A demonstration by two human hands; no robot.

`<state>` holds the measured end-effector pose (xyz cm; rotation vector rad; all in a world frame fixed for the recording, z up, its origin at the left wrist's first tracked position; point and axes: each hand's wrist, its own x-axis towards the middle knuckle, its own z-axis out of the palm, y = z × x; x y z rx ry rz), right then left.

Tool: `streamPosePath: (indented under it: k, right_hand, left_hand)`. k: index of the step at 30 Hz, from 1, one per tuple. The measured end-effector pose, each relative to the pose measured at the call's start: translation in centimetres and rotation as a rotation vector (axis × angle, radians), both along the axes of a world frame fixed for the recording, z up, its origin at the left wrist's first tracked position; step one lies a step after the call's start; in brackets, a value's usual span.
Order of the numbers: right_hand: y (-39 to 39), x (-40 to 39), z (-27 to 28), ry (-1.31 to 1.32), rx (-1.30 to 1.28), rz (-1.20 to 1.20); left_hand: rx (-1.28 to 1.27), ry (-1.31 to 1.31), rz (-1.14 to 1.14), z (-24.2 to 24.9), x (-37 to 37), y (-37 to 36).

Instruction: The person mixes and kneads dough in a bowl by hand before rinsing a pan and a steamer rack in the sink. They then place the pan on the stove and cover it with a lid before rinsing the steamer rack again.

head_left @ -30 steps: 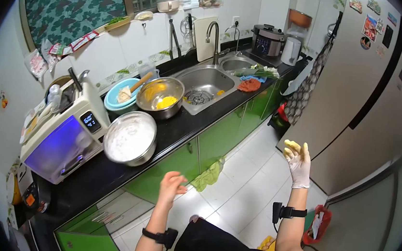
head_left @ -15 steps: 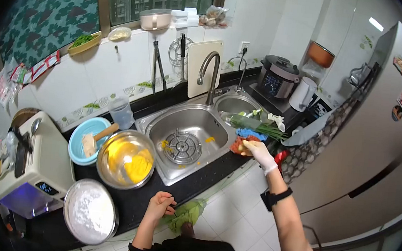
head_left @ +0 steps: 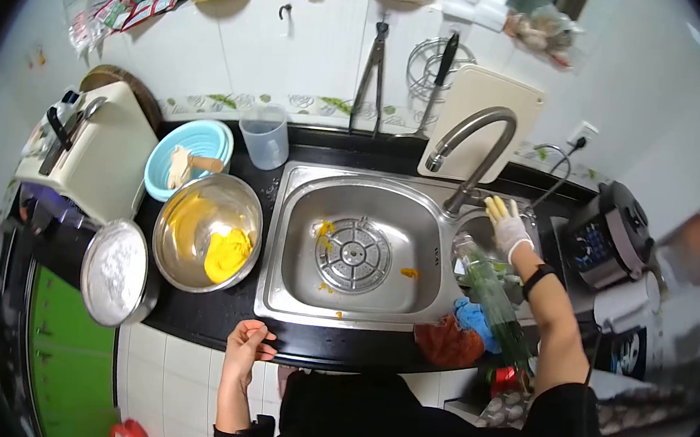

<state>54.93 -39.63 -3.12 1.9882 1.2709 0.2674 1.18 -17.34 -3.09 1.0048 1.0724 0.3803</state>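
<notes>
My right hand [head_left: 509, 230], in a whitish glove with yellow stains on the fingers, reaches over the small right-hand sink basin [head_left: 484, 225]. Its fingers are stretched out, tips right beside the base of the metal faucet [head_left: 476, 176], and it holds nothing. Near the counter's front edge my left hand [head_left: 246, 350] hangs bare, its fingers loosely curled and a little apart, with nothing in it. Between the hands lies the large sink basin [head_left: 294, 272], with orange-yellow scraps around its drain strainer [head_left: 353, 254]. No water shows from the spout.
Left of the sink stand a steel bowl with yellow dough [head_left: 228, 255], a bowl of white flour [head_left: 116, 268], a blue basin [head_left: 219, 140] and a clear jug [head_left: 265, 139]. A reddish-brown cloth [head_left: 448, 342], blue cloth [head_left: 478, 319] and bagged greens [head_left: 494, 296] lie at the right.
My right hand has left the reddish-brown cloth and moved up to the faucet base. The view has turned right and down toward the sink. My left hand stays near the counter edge.
</notes>
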Motion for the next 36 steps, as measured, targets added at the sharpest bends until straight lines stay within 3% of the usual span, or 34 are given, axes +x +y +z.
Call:
streamPosePath:
  k: [3, 5, 6, 7, 9, 10, 11, 12, 17, 18, 20, 24, 26, 29, 32, 33, 35, 36]
  right_hand:
    - [0.9, 1.4, -0.2, 0.085, 0.144, 0.086]
    - [7.1, -4.8, 4.4, 0.232, -0.251, -0.113]
    - [9.4, -8.2, 5.4, 0.232, -0.373, -0.032]
    - [10.5, -10.5, 4.9, 0.355, -0.287, 0.141]
    - [12.9, -13.8, 0.8, 0.714, -0.209, 0.271]
    - [14.0, -15.2, -4.8, 0.732, -0.269, 0.225]
    - [15.6, -19.0, -1.4, 0.936, -0.314, 0.125]
    - [17.1, -20.5, -6.7, 0.962, -0.285, 0.234]
    - [24.2, -27.7, -13.3, 0.693, -0.235, 0.643]
    - [25.0, -28.3, -15.9, 0.461, -0.274, 0.666]
    - [27.0, -28.0, -18.2, 0.31, -0.3, 0.933]
    - [29.7, -27.5, -28.4, 0.409, -0.353, 0.895]
    - [30.4, -26.9, -29.4, 0.352, -0.617, 0.739]
    - [29.7, -26.1, -27.6, 0.287, -0.613, 0.813]
    - [24.5, -28.0, -15.7, 0.161, -0.396, 0.781]
    - [23.5, -27.8, -11.2, 0.337, -0.408, 0.697]
    - [21.2, -25.3, -7.9, 0.636, -0.295, 0.625]
    - [19.8, -23.8, -6.8, 0.623, -0.285, 0.611]
  left_hand:
    - [-0.026, 0.022, 0.108, 1.0, 0.8, -3.9]
    - [-0.033, 0.047, 0.198, 0.8, 0.7, -5.8]
    - [-0.047, 0.055, 0.236, 0.7, 0.6, -6.7]
    - [-0.057, 0.062, 0.27, 0.3, 0.4, -7.4]
    - [-0.076, 0.078, 0.31, -0.4, 0.0, -9.0]
    - [-0.083, 0.092, 0.341, -0.6, -0.2, -9.6]
    - [-0.089, 0.102, 0.376, -0.8, -0.4, -10.3]
    - [-0.091, 0.102, 0.394, -1.1, -0.7, -10.8]
    - [-0.16, 0.13, 0.535, -2.3, -3.5, -14.3]
    - [-0.179, 0.151, 0.57, -2.6, -4.2, -14.9]
    - [-0.238, 0.201, 0.617, -3.2, -5.6, -16.0]
    - [-0.283, 0.196, 0.61, -5.1, -9.1, -17.4]
    - [-0.287, 0.2, 0.604, -5.0, -9.9, -16.7]
    - [-0.264, 0.179, 0.577, -4.6, -10.7, -14.9]
    - [-0.216, 0.185, 0.522, -4.2, -10.7, -11.8]
    - [-0.191, 0.168, 0.449, -3.7, -10.2, -10.6]
    - [-0.152, 0.112, 0.276, -2.8, -8.1, -8.4]
    - [-0.131, 0.077, 0.179, -2.3, -6.9, -7.1]
